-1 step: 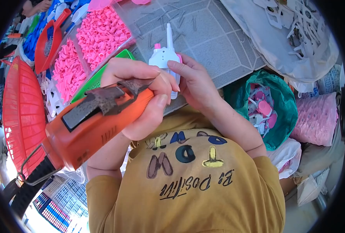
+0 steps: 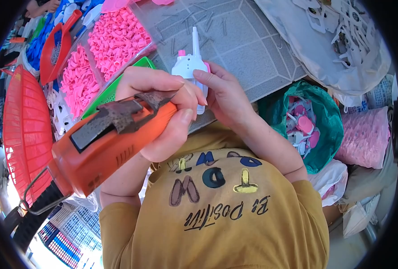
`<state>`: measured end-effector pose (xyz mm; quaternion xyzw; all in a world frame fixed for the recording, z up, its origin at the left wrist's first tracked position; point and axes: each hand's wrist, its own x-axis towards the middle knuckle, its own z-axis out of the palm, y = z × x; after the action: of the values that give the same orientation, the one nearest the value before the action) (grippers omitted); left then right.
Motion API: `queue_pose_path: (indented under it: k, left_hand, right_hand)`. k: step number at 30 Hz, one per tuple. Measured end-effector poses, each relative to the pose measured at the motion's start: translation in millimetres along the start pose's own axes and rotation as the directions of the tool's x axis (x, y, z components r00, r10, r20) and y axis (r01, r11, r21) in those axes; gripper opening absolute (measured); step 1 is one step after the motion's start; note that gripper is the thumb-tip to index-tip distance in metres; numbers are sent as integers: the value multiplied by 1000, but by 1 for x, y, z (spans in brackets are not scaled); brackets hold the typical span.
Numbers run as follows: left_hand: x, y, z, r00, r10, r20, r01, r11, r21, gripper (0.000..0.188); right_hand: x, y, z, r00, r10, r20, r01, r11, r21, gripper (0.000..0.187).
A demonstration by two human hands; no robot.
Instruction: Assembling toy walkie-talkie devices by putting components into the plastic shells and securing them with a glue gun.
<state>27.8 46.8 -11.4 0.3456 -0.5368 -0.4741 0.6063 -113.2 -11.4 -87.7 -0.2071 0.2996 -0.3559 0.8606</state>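
My left hand [image 2: 165, 114] is wrapped round the front of an orange electric screwdriver [image 2: 114, 145], whose casing bears worn dark tape. A black cable runs from its back end to the lower left. The driver's tip is hidden behind my fingers. Closed on a white plastic piece [image 2: 189, 66] is my right hand [image 2: 225, 92], its thumb pressed on the face. That piece has a long thin spout, small holes and a pink knob at the top. The left fingers lie right beside its lower part; whether they touch it I cannot tell.
Loose metal pins [image 2: 208, 20] lie on the grey tabletop [image 2: 257, 54]. Trays of pink parts [image 2: 118, 38], a green basket [image 2: 105, 101] and a red basket [image 2: 26, 134] stand left. A green bag [image 2: 326, 134] of pink-and-white pieces and a white sack [image 2: 297, 40] are right.
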Motion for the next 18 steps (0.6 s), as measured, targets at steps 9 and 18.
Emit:
queue_pose_path:
  k: [9, 18]
  left_hand:
    - [5, 17, -5, 993, 112, 21, -111, 992, -53, 37]
    - [4, 17, -6, 990, 141, 4, -141, 990, 5, 38]
  right_hand:
    - [3, 5, -2, 997, -78, 11, 79, 987, -139, 51]
    - [1, 0, 1, 998, -50, 24, 53, 993, -105, 53]
